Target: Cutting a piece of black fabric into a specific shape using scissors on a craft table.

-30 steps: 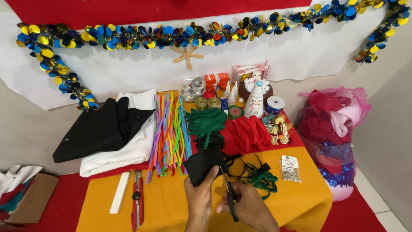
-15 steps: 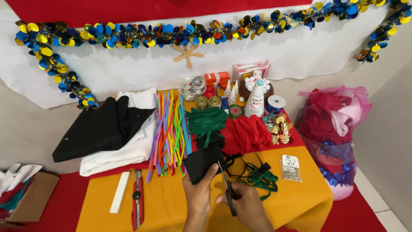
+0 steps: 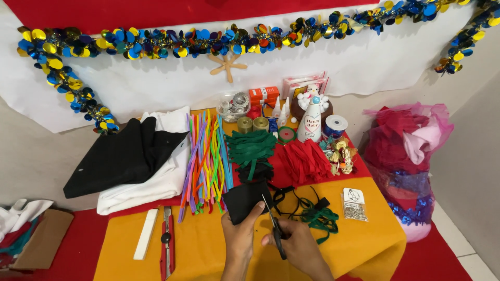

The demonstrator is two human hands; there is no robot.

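Head view: soft black felt square point(image 3: 245, 200), slim steel scissors point(image 3: 274, 229).

Yellow-clothed table point(image 3: 208, 255) bearing pipe cleaners point(image 3: 205, 158), felt strips point(image 3: 304, 158), cutter point(image 3: 166, 244).

A home craft corner: a yellow-covered worktop point(image 3: 208, 250) crowded with pipe cleaners point(image 3: 205, 156), felt strips point(image 3: 304, 158), ribbon spools point(image 3: 336, 125), under sequin garland point(image 3: 172, 41).

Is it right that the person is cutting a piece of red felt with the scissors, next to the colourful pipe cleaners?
Not quite. The felt piece in the left hand is black, not red; the head view shows it. The right hand does work the scissors at its edge, and the colourful pipe cleaners do lie next to it.
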